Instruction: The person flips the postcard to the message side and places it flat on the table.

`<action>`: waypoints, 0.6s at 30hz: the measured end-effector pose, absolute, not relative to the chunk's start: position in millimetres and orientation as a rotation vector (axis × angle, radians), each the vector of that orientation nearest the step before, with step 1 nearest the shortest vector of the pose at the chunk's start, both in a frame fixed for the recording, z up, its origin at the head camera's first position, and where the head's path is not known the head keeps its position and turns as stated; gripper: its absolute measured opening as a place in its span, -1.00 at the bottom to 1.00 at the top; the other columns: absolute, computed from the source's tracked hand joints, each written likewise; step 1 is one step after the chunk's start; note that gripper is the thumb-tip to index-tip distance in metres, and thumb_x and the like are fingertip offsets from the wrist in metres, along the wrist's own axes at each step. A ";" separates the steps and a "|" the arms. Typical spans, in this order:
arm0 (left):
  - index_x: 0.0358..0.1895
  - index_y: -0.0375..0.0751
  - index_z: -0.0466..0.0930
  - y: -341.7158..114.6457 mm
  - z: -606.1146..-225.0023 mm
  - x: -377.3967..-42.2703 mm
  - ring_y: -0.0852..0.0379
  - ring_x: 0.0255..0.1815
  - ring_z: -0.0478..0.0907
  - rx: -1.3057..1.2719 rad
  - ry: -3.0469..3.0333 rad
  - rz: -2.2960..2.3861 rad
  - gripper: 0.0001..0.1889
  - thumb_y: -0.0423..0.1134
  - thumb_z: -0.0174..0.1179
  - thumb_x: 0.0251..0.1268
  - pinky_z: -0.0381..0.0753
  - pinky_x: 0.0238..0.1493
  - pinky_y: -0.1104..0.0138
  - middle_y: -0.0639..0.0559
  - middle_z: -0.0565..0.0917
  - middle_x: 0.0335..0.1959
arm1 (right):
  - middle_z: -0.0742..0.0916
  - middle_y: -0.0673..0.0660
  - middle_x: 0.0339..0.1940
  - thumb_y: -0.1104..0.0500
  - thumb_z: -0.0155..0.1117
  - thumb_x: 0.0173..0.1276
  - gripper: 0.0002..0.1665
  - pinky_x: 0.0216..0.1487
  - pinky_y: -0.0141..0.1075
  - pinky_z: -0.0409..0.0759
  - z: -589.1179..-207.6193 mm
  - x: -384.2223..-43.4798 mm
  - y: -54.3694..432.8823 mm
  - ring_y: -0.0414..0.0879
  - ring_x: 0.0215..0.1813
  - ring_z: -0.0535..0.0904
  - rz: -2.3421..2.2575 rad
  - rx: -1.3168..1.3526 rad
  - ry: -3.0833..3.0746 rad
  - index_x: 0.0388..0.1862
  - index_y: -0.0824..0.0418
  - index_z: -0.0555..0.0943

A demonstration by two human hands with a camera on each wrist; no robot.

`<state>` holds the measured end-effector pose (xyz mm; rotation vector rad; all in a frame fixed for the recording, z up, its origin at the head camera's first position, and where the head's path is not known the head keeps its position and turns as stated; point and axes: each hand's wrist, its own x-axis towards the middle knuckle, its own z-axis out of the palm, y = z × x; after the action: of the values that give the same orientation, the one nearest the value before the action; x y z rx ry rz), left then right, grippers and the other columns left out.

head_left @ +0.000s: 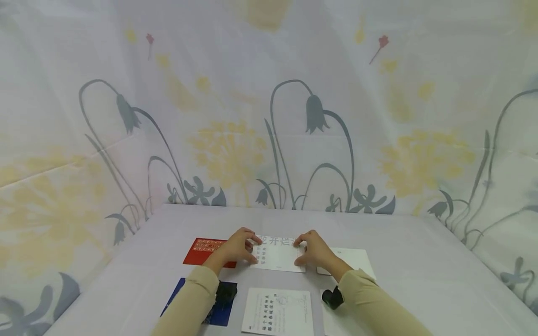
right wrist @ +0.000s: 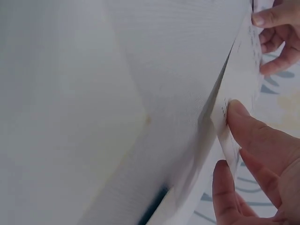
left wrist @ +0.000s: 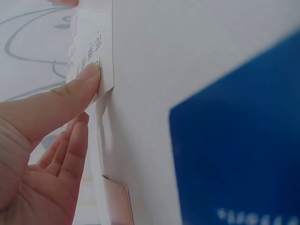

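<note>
One lettered card (head_left: 278, 256), back row centre, between one red card (head_left: 205, 253) and one pale card (head_left: 356, 259); I log left hand (head_left: 238, 247) and right hand (head_left: 315, 252), fingers clamped on opposite edges. Front row: one blue card (head_left: 222, 316), one printed card (head_left: 278, 311), one white card (head_left: 337, 321).

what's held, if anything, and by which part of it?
A white printed card, held by its two short sides: left hand at the left one, right hand at the right.
</note>
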<state>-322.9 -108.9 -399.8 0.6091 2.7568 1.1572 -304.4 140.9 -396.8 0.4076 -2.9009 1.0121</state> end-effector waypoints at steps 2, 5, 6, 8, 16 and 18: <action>-0.10 -0.17 0.63 -109.2 -400.7 -322.1 0.06 -0.20 0.47 0.573 2.769 1.156 -0.56 -0.40 0.48 -0.18 0.58 -0.12 0.27 -0.10 0.41 0.00 | 0.46 0.18 -0.15 0.31 0.60 -0.23 -0.53 -0.19 -0.18 0.48 -396.7 -303.6 140.8 -0.07 -0.33 0.39 1.021 0.414 -2.887 -0.26 0.20 0.62; -0.07 -0.18 0.62 -109.3 -400.6 -320.3 0.07 -0.23 0.46 0.539 2.775 1.182 -0.55 -0.41 0.47 -0.17 0.58 -0.15 0.27 -0.08 0.45 -0.08 | 0.47 0.18 -0.15 0.31 0.61 -0.25 -0.52 -0.17 -0.18 0.50 -396.7 -303.5 140.0 -0.06 -0.31 0.41 1.019 0.402 -2.873 -0.26 0.21 0.62; -0.06 -0.18 0.61 -109.1 -400.3 -319.5 0.07 -0.23 0.47 0.530 2.775 1.197 -0.54 -0.41 0.47 -0.16 0.59 -0.15 0.27 -0.08 0.46 -0.09 | 0.48 0.19 -0.15 0.30 0.62 -0.26 -0.51 -0.14 -0.15 0.50 -396.4 -303.4 139.5 -0.05 -0.28 0.42 1.004 0.394 -2.874 -0.27 0.21 0.62; -0.05 -0.19 0.60 -108.1 -399.2 -317.0 0.07 -0.22 0.48 0.498 2.773 1.238 -0.55 -0.42 0.45 -0.14 0.59 -0.16 0.27 -0.09 0.47 -0.07 | 0.50 0.20 -0.14 0.28 0.62 -0.26 -0.51 -0.08 -0.11 0.50 -396.0 -302.9 138.8 -0.02 -0.24 0.44 0.981 0.375 -2.878 -0.27 0.20 0.62; 0.00 -0.17 0.57 -105.3 -398.0 -313.0 0.05 -0.21 0.50 0.404 2.771 1.341 -0.53 -0.43 0.40 -0.08 0.60 -0.24 0.26 -0.09 0.49 -0.03 | 0.56 0.19 -0.11 0.26 0.63 -0.26 -0.48 0.01 -0.03 0.48 -396.3 -303.3 137.8 0.08 -0.08 0.49 0.966 0.339 -2.880 -0.25 0.17 0.59; 0.01 -0.16 0.57 -105.9 -397.5 -312.1 0.05 -0.22 0.49 0.378 2.767 1.363 -0.54 -0.43 0.39 -0.06 0.60 -0.25 0.27 -0.10 0.49 -0.03 | 0.58 0.17 -0.13 0.26 0.63 -0.26 -0.47 -0.02 -0.04 0.50 -395.5 -302.9 138.2 0.07 -0.10 0.50 0.971 0.350 -2.871 -0.25 0.17 0.58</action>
<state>-312.1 -105.9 -397.5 0.3777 2.7669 1.3625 -302.9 138.2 -395.5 0.3504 -2.8710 0.9708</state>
